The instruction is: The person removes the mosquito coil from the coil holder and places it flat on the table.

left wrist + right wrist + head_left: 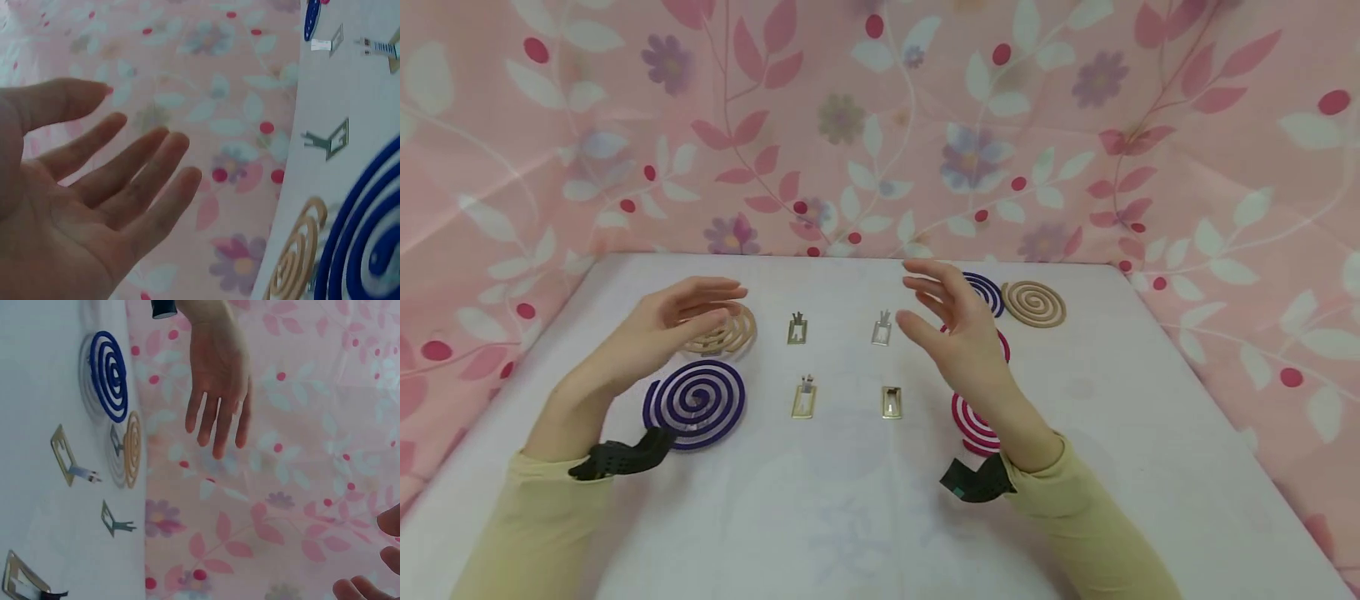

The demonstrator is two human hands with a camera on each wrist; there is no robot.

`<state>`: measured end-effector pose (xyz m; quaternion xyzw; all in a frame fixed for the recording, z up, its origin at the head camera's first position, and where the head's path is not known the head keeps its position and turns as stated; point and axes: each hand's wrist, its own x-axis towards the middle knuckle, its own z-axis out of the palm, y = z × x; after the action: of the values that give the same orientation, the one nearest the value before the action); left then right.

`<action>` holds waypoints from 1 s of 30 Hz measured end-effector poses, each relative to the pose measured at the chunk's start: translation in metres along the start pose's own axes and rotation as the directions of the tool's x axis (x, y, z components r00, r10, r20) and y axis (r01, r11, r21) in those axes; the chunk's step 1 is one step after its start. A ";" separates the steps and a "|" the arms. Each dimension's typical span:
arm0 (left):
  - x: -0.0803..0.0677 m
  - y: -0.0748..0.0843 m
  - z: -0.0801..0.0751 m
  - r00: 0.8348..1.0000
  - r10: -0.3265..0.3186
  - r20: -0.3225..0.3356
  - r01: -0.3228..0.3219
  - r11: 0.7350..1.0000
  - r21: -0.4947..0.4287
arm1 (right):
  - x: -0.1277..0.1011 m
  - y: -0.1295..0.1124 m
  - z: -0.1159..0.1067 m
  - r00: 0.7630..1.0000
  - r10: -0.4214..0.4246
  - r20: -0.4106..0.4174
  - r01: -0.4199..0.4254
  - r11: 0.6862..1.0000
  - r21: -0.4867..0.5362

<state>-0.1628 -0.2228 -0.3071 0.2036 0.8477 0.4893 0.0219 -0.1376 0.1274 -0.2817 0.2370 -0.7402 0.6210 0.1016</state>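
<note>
Both hands hover above the white table (850, 500), palms facing each other, fingers straight and holding nothing. My left hand (703, 304) is over a tan spiral coil (730, 332), with a purple coil (696, 404) just in front of it. My right hand (921, 296) hangs over a pink coil (972, 421). Behind it lie another purple coil (987, 292) and a tan coil (1034, 303). Between the hands sit several small metal stands, such as the far-left stand (797, 328) and the near-right stand (891, 402). The left wrist view shows the open left palm (106, 181).
A pink floral cloth (880, 125) hangs behind and drapes both sides of the table. In the right wrist view the left hand (215, 381) is seen against it, with the purple coil (109, 375) and tan coil (132, 450) on the table.
</note>
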 end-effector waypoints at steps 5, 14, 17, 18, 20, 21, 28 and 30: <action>-0.020 -0.025 -0.039 0.999 -0.044 0.018 0.045 0.998 -0.047 | 0.002 0.013 0.023 0.997 0.055 0.058 -0.054 0.998 -0.017; -0.055 -0.066 -0.091 0.973 -0.192 0.130 0.187 0.981 0.055 | 0.023 0.010 0.081 0.993 0.068 0.099 -0.077 0.993 0.089; -0.064 -0.074 -0.099 0.962 -0.235 0.138 0.226 0.971 0.072 | 0.029 0.003 0.097 0.996 0.048 0.069 -0.059 0.983 0.171; -0.066 -0.077 -0.101 0.962 -0.235 0.140 0.227 0.971 0.069 | 0.029 0.001 0.101 0.997 0.044 0.056 -0.055 0.977 0.204; -0.070 -0.081 -0.104 0.960 -0.242 0.139 0.234 0.970 0.068 | 0.028 -0.005 0.107 0.998 0.049 0.042 -0.058 0.967 0.248; -0.071 -0.082 -0.105 0.959 -0.247 0.138 0.240 0.969 0.066 | 0.026 -0.007 0.110 0.998 0.056 0.041 -0.065 0.963 0.261; -0.076 -0.094 -0.106 0.954 -0.235 0.187 0.247 0.968 -0.040 | 0.014 0.001 0.125 0.982 0.177 0.067 -0.189 0.940 0.285; -0.075 -0.099 -0.105 0.950 -0.223 0.219 0.250 0.962 -0.106 | 0.013 0.011 0.133 0.975 0.208 0.080 -0.222 0.934 0.280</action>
<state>-0.1504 -0.3796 -0.3478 0.1478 0.8248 0.5148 0.1810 -0.1351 -0.0028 -0.3134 0.1819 -0.6659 0.7232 -0.0206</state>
